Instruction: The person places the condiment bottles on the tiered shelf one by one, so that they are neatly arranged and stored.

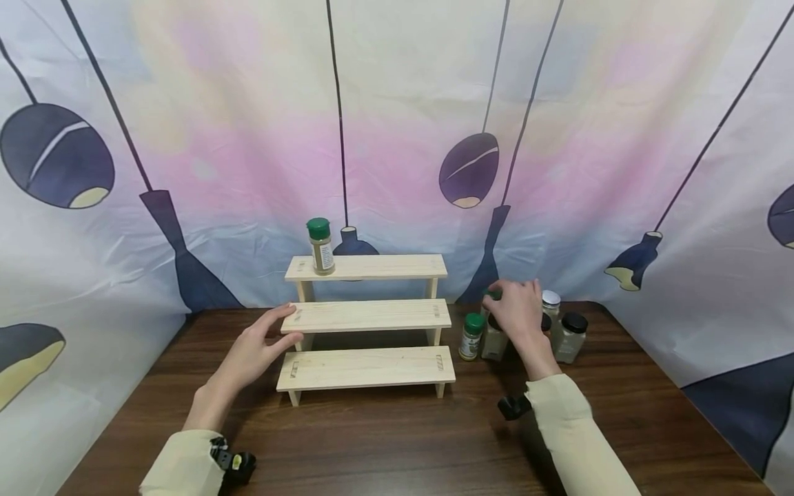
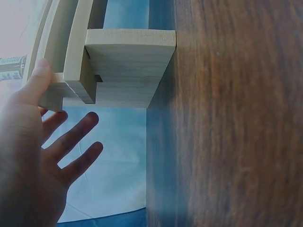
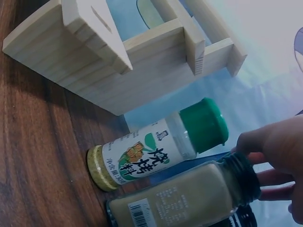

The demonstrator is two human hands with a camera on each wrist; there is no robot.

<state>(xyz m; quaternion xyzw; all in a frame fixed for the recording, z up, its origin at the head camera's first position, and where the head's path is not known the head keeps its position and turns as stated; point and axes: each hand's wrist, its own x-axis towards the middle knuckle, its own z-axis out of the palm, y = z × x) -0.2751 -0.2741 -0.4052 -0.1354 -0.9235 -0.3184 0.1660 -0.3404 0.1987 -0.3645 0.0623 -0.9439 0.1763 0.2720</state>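
Observation:
A three-tier wooden rack stands on the table. My left hand holds the left end of its middle board between thumb and forefinger; in the left wrist view the other fingers spread beside the rack. To the rack's right, my right hand pinches the green cap of a spice jar, whose body is mostly hidden behind other jars. Nearest the rack is another green-capped jar with a white label. Beside it stands a square black-capped jar, in front of my right fingers in the right wrist view.
One green-capped jar stands at the left of the top board. Right of my right hand are a black-capped jar and a white-capped jar. A patterned cloth hangs behind the brown table.

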